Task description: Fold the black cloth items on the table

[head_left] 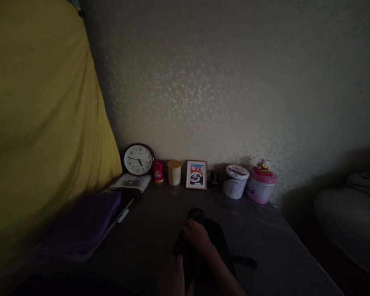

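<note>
In the dim light, a flat black object [217, 236] lies on the table in front of me, its kind too dark to make out. My right hand [197, 235] reaches over it, fingers curled against a dark rounded object [196, 214] at its far end. Lower down, my left hand [175, 276] is at the near left side of the flat black object, with thumb and a finger on either side of dark material; most of this hand is in shadow. To the right of my right forearm, a dark narrow strip or handle [245, 261] sticks out across the table.
Along the wall stand a round clock [138, 159], a red can [158, 171], a yellow can [174, 173], a framed panda picture [196, 175], a white tub [235, 181] and a pink-lidded tub [261, 185]. A purple folder [83, 222] lies left, beside a yellow curtain [43, 102].
</note>
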The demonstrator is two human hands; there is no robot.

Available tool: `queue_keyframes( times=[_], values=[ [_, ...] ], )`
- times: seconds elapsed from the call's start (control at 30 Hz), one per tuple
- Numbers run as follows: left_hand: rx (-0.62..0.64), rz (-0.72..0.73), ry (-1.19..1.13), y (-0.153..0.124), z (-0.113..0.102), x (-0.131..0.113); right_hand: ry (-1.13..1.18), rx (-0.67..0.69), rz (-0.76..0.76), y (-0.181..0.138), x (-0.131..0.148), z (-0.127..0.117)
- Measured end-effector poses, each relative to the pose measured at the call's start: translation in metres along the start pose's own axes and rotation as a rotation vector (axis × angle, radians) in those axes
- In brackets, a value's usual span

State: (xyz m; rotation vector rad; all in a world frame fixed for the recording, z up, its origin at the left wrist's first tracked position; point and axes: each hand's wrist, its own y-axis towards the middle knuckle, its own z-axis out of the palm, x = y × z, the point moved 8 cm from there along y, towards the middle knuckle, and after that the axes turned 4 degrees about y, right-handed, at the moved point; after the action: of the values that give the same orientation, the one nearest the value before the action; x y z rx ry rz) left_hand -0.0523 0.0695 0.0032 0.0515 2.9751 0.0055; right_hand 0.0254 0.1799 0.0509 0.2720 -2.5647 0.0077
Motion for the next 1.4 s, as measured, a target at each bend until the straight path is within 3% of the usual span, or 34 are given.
queue_keyframes(
  times=[0.17, 0.3, 0.47, 0.63, 0.77, 0.9, 1.03, 1.13, 1.2, 1.3, 1.4],
  values=[
    [-0.28, 0.22, 0.013, 0.011, -0.008, -0.027, 0.0, 0.033, -0.014, 0.001, 0.001, 0.002],
    [-0.435, 0.188, 0.039, 0.017, 0.012, -0.027, 0.073, 0.004, -0.088, -0.007, 0.003, 0.001],
    [-0.31, 0.081, 0.011, 0.022, 0.037, -0.021, 0.097, -0.272, -0.275, -0.036, -0.004, -0.017],
    [-0.216, 0.037, -0.021, 0.022, 0.033, -0.023, -0.018, -0.367, -0.245, -0.027, -0.039, -0.011],
    [-0.144, 0.02, -0.021, 0.023, 0.03, -0.025, -0.043, -0.355, -0.191, 0.013, -0.063, -0.004],
    [-0.084, 0.007, -0.03, 0.022, 0.029, -0.025, -0.043, -0.274, -0.136, 0.044, -0.07, -0.009],
    [-0.071, -0.002, -0.017, 0.019, 0.027, -0.025, -0.052, -0.317, -0.205, 0.027, -0.047, -0.028],
    [-0.079, 0.012, -0.007, 0.017, 0.023, -0.026, 0.004, -0.165, -0.442, 0.0, -0.013, -0.019],
    [-0.066, 0.01, 0.002, 0.016, 0.023, -0.027, 0.003, -0.071, -0.491, -0.005, -0.003, -0.009],
    [-0.018, -0.008, -0.001, 0.017, 0.025, -0.027, -0.047, -0.075, -0.419, 0.016, -0.009, -0.006],
    [0.018, -0.03, 0.011, 0.018, 0.027, -0.027, -0.062, -0.2, -0.244, 0.044, -0.035, -0.02]
  ],
)
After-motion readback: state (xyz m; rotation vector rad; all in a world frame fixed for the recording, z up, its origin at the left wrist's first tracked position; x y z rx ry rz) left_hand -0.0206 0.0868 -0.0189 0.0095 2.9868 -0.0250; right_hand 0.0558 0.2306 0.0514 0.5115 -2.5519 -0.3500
